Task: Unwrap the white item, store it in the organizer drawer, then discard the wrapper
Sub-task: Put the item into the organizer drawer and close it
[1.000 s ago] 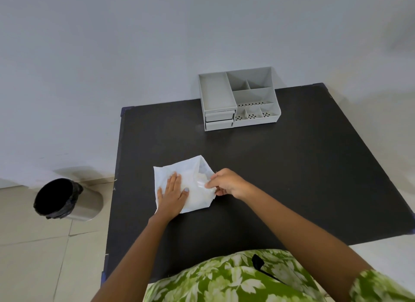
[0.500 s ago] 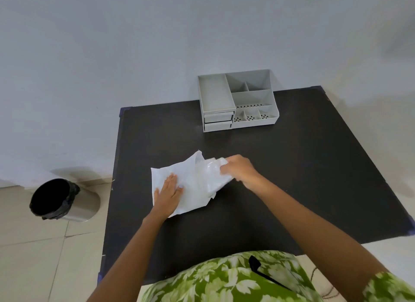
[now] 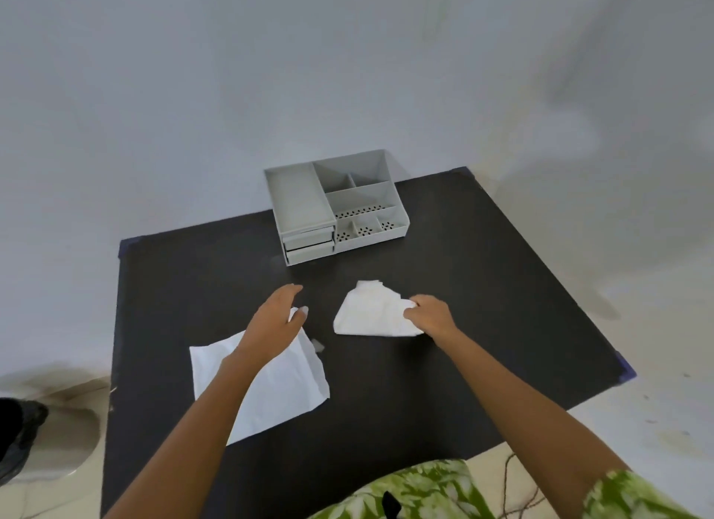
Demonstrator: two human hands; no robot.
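Right hand [image 3: 427, 317] pinches the unwrapped white item [image 3: 373, 310], freed for the organizer [image 3: 336, 205] at twelve o'clock; left hand [image 3: 276, 321] hovers open above the wrapper [image 3: 286, 387].

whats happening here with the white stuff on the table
A person is unwrapping something at a black table. The white item is out of its wrapper and lies apart from it, to its right. The right hand grips the item's edge, while the left hand hovers open over the flat wrapper's far corner. The grey organizer sits at the back of the table with both drawers shut, so nothing is stored yet. The bin is on the floor to the left.
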